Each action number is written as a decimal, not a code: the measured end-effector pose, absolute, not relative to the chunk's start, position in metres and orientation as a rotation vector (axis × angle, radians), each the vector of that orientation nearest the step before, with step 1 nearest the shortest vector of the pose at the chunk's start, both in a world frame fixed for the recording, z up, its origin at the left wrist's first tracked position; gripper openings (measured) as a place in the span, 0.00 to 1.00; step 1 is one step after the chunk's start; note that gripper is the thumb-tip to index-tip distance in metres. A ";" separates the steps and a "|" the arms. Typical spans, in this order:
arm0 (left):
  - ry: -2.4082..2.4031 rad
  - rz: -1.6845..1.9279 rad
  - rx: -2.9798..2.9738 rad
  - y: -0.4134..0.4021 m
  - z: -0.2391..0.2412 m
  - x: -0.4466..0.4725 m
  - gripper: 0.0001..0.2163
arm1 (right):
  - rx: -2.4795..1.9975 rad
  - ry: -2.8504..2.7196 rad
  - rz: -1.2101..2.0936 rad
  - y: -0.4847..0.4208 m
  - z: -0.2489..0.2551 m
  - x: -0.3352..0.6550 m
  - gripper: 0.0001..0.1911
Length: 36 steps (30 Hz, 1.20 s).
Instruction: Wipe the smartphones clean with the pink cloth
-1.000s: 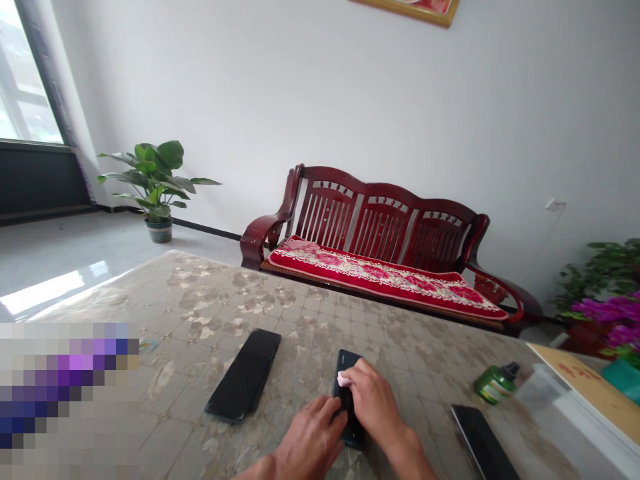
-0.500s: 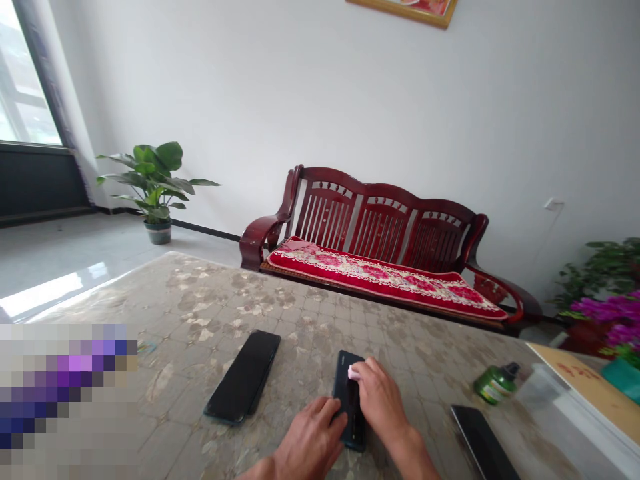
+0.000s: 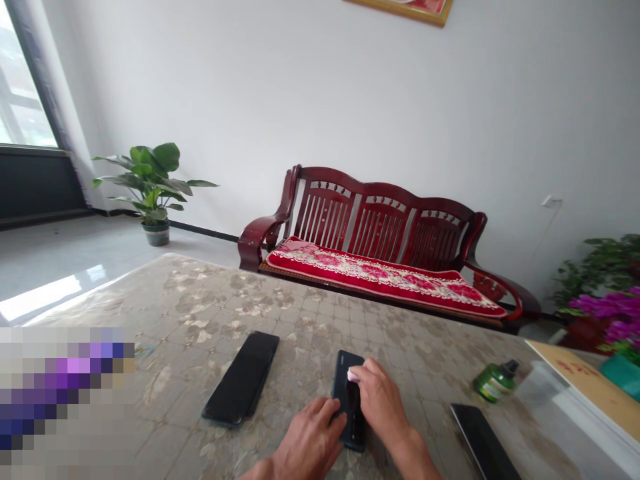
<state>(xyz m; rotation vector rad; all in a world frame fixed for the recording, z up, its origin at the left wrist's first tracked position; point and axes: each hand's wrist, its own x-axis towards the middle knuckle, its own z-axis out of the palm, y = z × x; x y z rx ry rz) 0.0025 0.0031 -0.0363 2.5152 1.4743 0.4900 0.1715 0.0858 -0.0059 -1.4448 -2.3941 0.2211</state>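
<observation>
A dark phone (image 3: 349, 408) lies flat on the patterned table (image 3: 190, 313), close to me. My left hand (image 3: 309, 447) rests on its near left edge, fingers curled against it. My right hand (image 3: 381, 401) lies over the phone and pinches a small white-pink wad (image 3: 353, 376) against the screen. A second dark phone (image 3: 241, 387) lies to the left, apart from both hands. A third phone (image 3: 483, 441) lies at the lower right.
A green bottle (image 3: 494, 381) lies on its side at the right, beside a clear box and a board. A red wooden bench (image 3: 380, 257) stands behind the table. Potted plants stand at the far left and right. A blurred patch covers the lower left.
My right hand has slid the wad up the phone, away from me, then held there. My left hand has stayed on the phone's edge.
</observation>
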 end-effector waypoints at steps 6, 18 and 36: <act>1.491 0.489 2.513 0.003 -0.037 0.003 0.10 | -1.396 -2.445 0.258 0.078 -0.006 0.169 0.18; 1.476 0.486 2.510 0.004 -0.036 0.003 0.10 | -1.383 -2.467 0.268 0.084 -0.002 0.167 0.19; 1.486 0.492 2.513 0.004 -0.036 0.004 0.10 | -1.392 -2.432 0.332 0.084 -0.001 0.170 0.19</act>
